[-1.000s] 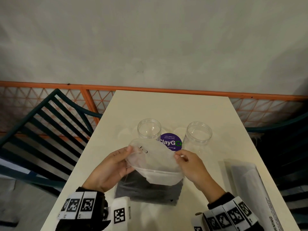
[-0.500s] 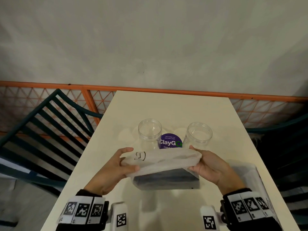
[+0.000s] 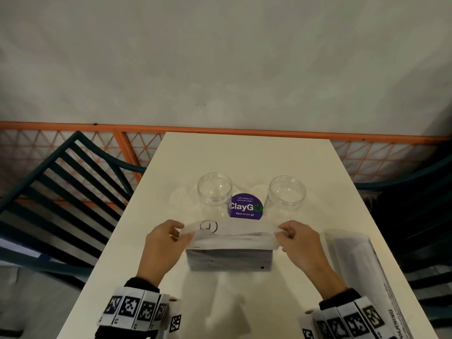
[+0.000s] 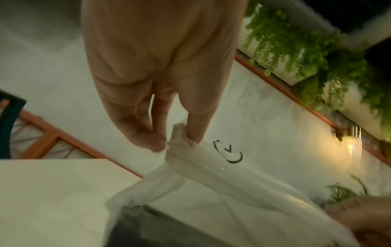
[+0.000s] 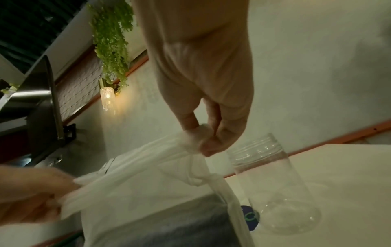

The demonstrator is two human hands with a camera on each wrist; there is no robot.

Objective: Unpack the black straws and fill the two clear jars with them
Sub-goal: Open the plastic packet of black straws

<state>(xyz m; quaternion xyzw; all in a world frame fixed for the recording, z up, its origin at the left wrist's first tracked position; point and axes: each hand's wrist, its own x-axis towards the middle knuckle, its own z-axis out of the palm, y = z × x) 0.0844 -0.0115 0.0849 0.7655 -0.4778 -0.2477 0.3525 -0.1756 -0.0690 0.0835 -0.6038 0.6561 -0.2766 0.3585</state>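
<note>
A translucent plastic bag [image 3: 232, 237] holding a dark block of black straws [image 3: 230, 259] hangs just above the cream table [image 3: 244, 152]. My left hand [image 3: 182, 234] pinches the bag's left top corner [image 4: 177, 143]. My right hand [image 3: 283, 232] pinches its right top corner [image 5: 200, 138]. The bag's mouth is stretched flat between both hands. Two empty clear jars stand upright behind the bag: the left jar [image 3: 214, 192] and the right jar [image 3: 286, 195], with the right jar [image 5: 273, 183] close beside my right hand in the right wrist view.
A purple round sticker [image 3: 245, 208] lies between the jars. A long plastic-wrapped package [image 3: 362, 272] with printed warning text lies on the table at the right. Dark slatted chairs [image 3: 56, 204] flank the table, and an orange railing [image 3: 220, 130] runs behind it.
Both hands have spread apart to the bag's top corners and pulled its mouth taut. The bag of straws has turned from lying crumpled to hanging square between the hands.
</note>
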